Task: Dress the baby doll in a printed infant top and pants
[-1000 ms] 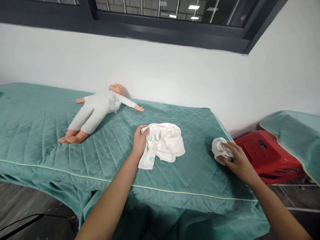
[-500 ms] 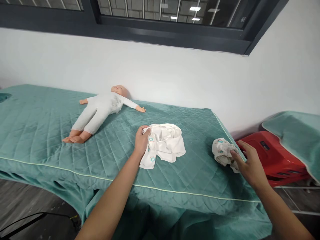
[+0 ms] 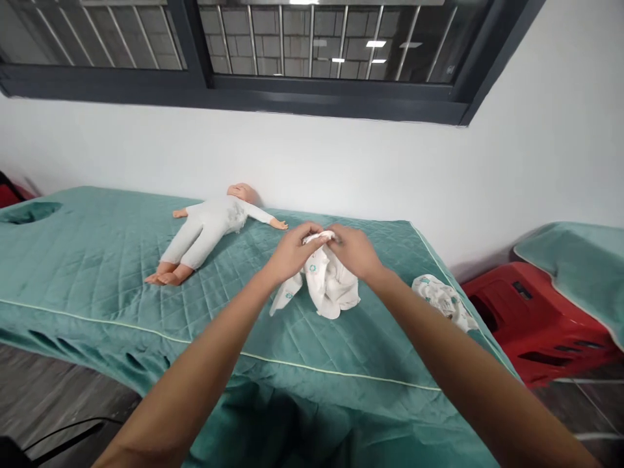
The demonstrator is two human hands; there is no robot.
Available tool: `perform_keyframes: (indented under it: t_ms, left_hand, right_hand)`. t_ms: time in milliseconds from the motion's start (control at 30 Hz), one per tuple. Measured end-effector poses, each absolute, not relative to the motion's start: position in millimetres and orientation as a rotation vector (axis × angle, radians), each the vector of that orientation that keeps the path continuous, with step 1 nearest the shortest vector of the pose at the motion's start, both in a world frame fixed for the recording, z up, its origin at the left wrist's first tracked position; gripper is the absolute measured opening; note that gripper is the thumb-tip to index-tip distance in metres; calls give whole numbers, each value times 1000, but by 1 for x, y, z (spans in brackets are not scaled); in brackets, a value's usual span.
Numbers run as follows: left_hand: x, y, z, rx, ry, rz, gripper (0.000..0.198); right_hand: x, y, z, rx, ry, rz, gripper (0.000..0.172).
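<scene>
Left grip (image 3: 295, 252) and right grip (image 3: 355, 251) clamped on white garment (image 3: 332, 289), doll (image 3: 214, 216) lying on green bed (image 3: 112, 250), printed cloth (image 3: 441, 296) crumpled near its edge

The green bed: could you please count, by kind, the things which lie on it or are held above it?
Doll: 1
White cloths: 2 (the held cloth, pinched by left hand and right hand; the loose cloth, crumpled near the right end of the bed)
Total: 3
</scene>
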State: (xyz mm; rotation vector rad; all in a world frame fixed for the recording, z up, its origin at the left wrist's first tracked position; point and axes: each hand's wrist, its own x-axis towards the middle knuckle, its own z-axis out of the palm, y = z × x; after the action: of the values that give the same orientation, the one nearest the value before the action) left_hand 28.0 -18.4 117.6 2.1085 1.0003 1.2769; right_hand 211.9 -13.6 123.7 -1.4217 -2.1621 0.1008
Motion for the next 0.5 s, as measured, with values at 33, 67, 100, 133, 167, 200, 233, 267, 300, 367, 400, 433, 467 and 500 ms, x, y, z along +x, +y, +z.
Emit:
perform_keyframes:
  t_ms: [33,67,100,133,167,200,233,267,300,367,400,433,467,500]
  left_hand:
    - [24,-24,130,2194,1045,1310,24]
    - [20,-28,141,2288,1117,1350,22]
    - [16,-32,150,2387,1211,1381,20]
    - [12,-35,157,2479,1323,1407,17]
    - [9,-37,163,2557,1437,1428,14]
    - [7,-39,168,2612,1547,1446,12]
    - [5,-40,172,2641,1641,1472,12]
    - [4,-41,176,2650,1713,1505,13]
    - [3,-42,179,2642,1762,1545,15]
    - [3,-43,183,2597,1807,1612,19]
    - [3,-43,185,2564,1812,1636,20]
    - [2,-42,185,2526,1807,1653,22]
    - [1,-41,185,2480,1790,1669,23]
    - [-1,-40,184,2423,1760,1687,24]
  right_hand:
    - [213,-15,138,-1427,-2173,48,23]
    - [215,-17,152,-1416,-2179,-15,22]
    - [217,-21,165,-1392,-2185,-75,22]
    - [219,-26,177,-1364,-2187,-131,22]
    - [221,-31,188,-1342,-2189,-183,24]
    - [222,-37,199,-1335,-2193,-233,25]
    - [222,-44,208,-1347,-2197,-281,26]
    - [223,-50,216,-1375,-2204,-327,26]
    - [224,-56,224,-1415,-2213,-372,25]
    - [228,-67,235,-1491,-2246,-443,23]
    - [232,-71,239,-1521,-2264,-465,23]
    - [237,-74,242,-1543,-2278,-474,24]
    - [243,-77,242,-1559,-2282,-469,25]
    - [250,-79,241,-1571,-2270,-456,26]
